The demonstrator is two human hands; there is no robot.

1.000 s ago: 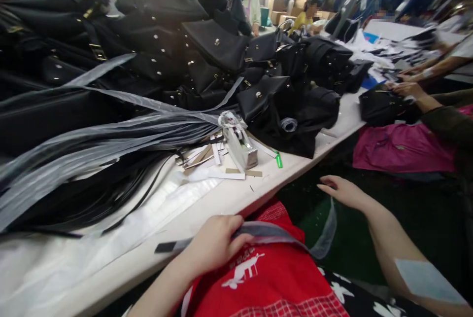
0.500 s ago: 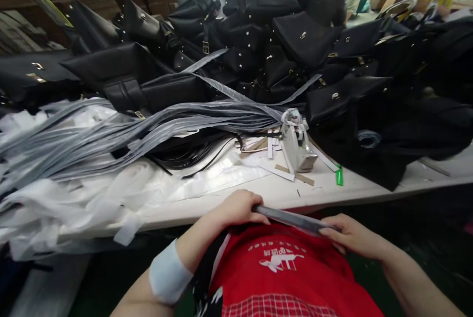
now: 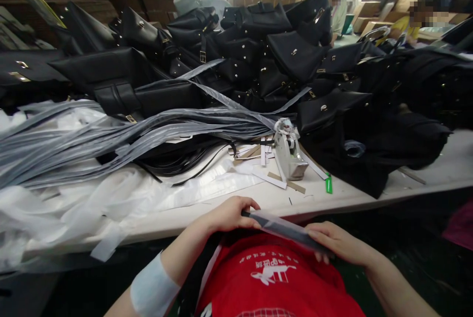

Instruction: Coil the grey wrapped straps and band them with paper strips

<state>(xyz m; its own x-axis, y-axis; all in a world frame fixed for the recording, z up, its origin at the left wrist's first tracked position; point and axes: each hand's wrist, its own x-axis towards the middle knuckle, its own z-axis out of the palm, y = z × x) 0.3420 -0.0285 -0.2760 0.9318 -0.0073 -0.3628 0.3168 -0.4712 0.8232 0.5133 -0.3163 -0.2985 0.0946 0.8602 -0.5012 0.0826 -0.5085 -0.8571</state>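
Between my hands, just above the red apron, stretches a dark strap with translucent white wrapping along it. My left hand pinches its left end between thumb and fingers. My right hand is closed round the right end, its thumb on top and fingertips underneath. Beyond them on the table stands a tape dispenser, near a small green piece. A bundle of long wrapped grey straps lies to the left of the dispenser.
Black handbags are heaped along the back of the white table. White wrapping sheets spill over its left front edge. Cardboard strips lie beside the dispenser. Two people are at the far right.
The view has tilted up slightly. My right hand has moved along the strap, and the white wrapping now shows more widely around it. Both hands keep hold.
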